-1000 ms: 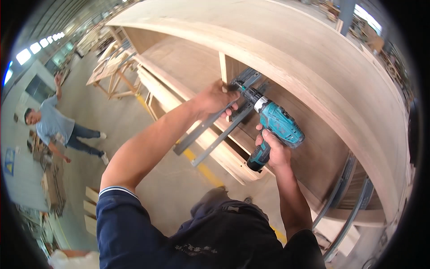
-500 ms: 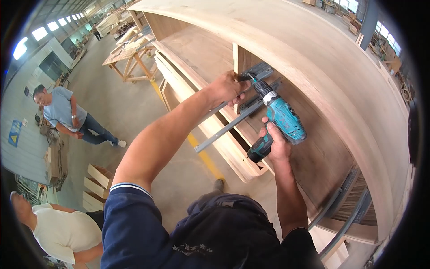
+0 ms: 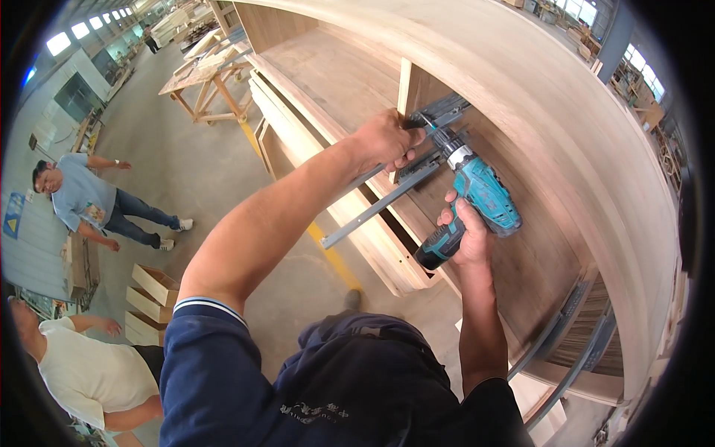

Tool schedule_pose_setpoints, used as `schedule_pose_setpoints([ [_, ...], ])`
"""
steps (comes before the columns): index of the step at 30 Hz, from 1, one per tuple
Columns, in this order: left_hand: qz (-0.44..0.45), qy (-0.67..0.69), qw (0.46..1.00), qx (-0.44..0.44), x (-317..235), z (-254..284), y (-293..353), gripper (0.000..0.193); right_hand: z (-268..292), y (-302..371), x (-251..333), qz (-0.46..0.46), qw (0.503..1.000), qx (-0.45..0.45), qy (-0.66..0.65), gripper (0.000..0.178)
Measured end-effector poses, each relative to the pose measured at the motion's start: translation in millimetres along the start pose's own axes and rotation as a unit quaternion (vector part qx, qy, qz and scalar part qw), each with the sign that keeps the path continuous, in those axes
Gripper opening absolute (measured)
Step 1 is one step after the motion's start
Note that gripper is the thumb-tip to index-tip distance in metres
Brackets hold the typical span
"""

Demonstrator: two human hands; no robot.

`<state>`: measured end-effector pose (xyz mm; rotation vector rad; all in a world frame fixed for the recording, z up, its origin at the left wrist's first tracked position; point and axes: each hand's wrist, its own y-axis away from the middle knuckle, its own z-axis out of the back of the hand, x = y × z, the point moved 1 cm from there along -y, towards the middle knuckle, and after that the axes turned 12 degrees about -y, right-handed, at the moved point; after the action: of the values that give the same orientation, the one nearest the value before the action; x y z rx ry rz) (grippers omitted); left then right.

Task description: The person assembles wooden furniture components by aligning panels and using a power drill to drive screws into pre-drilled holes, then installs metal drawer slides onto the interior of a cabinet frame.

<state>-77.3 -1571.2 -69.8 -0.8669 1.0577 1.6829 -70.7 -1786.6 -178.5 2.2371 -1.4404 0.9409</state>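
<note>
Cordless drill (image 3: pixel 484 192), teal and black, is at the open bay of a bare-wood cabinet (image 3: pixel 566 134), its bit pointing at an upper metal rail (image 3: pixel 449 115) beside the cabinet's upright divider (image 3: pixel 404 88); whether the tip touches is too small to tell. The right hand (image 3: pixel 471 232) is wrapped round the drill's handle. The left hand (image 3: pixel 387 141) has its fingers curled on the upper rail, against the divider. A lower rail (image 3: pixel 376 209) juts out of the cabinet, and two more rails (image 3: pixel 573 378) stick out at its lower right. Grey concrete floor (image 3: pixel 201 160) with a yellow line (image 3: pixel 335 264) runs to the cabinet's left, where a wooden worktable (image 3: pixel 201 74) stands. Open wooden boxes (image 3: pixel 153 298) lie well left of the cabinet.

Compared with half a second ago, the drill and both hands hold the same position at the divider. Left of the cabinet, a person in light blue (image 3: pixel 82 190) now has the arms spread, where they were together in front; a person in white (image 3: pixel 97 365) now shows a hand held out.
</note>
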Motion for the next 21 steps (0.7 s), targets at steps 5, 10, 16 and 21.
schedule_pose_setpoints([
  [5, -0.004, -0.010, 1.000, 0.023, 3.9, 1.4, -6.9, 0.016, -5.6, 1.4, 4.1, -0.070, 0.994, -0.009, -0.088, 0.026],
  [10, -0.013, -0.011, 0.999, 0.030, 4.4, 2.9, -8.5, 0.017, -9.8, 3.9, 8.3, -0.076, 0.993, -0.006, -0.088, 0.026],
  [16, -0.004, -0.013, 1.000, 0.023, 2.7, 5.7, -7.3, 0.018, -12.6, 6.6, 9.3, -0.067, 0.996, -0.007, -0.055, 0.027],
  [21, -0.017, -0.031, 0.999, 0.026, 4.7, 8.7, -10.1, 0.020, -7.8, 3.9, 12.0, -0.065, 0.997, -0.003, -0.038, 0.027],
])
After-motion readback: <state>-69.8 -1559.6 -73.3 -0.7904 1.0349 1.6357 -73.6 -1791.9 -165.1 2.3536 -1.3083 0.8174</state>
